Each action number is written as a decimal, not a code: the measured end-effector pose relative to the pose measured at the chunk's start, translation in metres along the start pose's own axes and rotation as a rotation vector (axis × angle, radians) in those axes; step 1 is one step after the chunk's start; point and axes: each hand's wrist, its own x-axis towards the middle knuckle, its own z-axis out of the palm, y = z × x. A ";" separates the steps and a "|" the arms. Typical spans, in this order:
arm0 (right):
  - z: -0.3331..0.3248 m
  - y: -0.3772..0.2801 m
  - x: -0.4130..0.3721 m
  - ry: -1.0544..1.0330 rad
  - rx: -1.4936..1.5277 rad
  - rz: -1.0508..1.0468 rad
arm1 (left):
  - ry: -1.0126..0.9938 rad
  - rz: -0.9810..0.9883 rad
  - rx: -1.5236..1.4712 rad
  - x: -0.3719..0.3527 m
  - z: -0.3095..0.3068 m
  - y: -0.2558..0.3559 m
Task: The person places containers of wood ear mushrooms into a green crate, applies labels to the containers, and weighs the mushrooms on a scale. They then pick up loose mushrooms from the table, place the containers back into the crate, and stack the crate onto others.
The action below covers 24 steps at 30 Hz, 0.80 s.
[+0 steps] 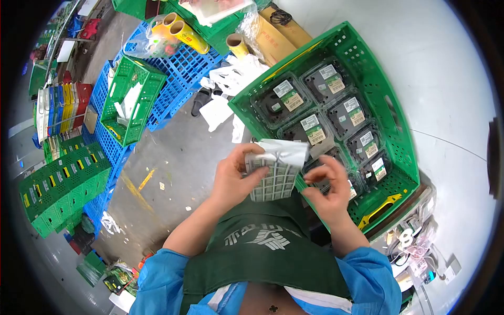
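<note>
My left hand (236,176) grips a folded stack of label sheets (275,181), thumb across the front. The lower part shows a grid of small rectangles, and a pale strip is folded over at the top. To the right of the stack, my right hand (332,191) is held with curled fingers and the thumb apart from them; I see nothing between them. Just beyond it is a green crate (401,142) of clear plastic boxes (321,84) with dark contents. The boxes I can see carry white and green-beige labels. My right hand hides some boxes at the near side.
A smaller green crate (149,86) rests on blue pallets (181,68) at the left. Stacked green crates (63,181), yellow rolls (189,37) and white plastic bags (239,73) lie around the floor. Cables and clutter (415,241) sit at the lower right.
</note>
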 end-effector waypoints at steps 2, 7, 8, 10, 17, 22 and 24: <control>-0.001 -0.011 0.002 0.027 -0.080 -0.047 | -0.048 0.022 0.069 -0.001 0.003 0.013; -0.002 -0.004 -0.009 0.017 -0.086 -0.133 | -0.236 0.186 0.201 -0.006 0.025 0.027; -0.002 -0.011 -0.010 0.047 -0.055 -0.084 | -0.245 0.058 0.057 -0.009 0.027 0.030; -0.004 -0.015 -0.012 0.077 -0.063 -0.103 | -0.217 0.038 -0.010 -0.013 0.030 0.023; -0.015 -0.013 -0.024 0.187 0.008 -0.307 | -0.160 0.152 -0.277 -0.020 0.051 0.023; -0.020 -0.016 -0.029 0.189 0.033 -0.210 | -0.169 0.124 -0.246 -0.023 0.061 0.029; -0.023 -0.014 -0.032 0.161 0.025 -0.172 | -0.179 0.145 -0.184 -0.024 0.063 0.025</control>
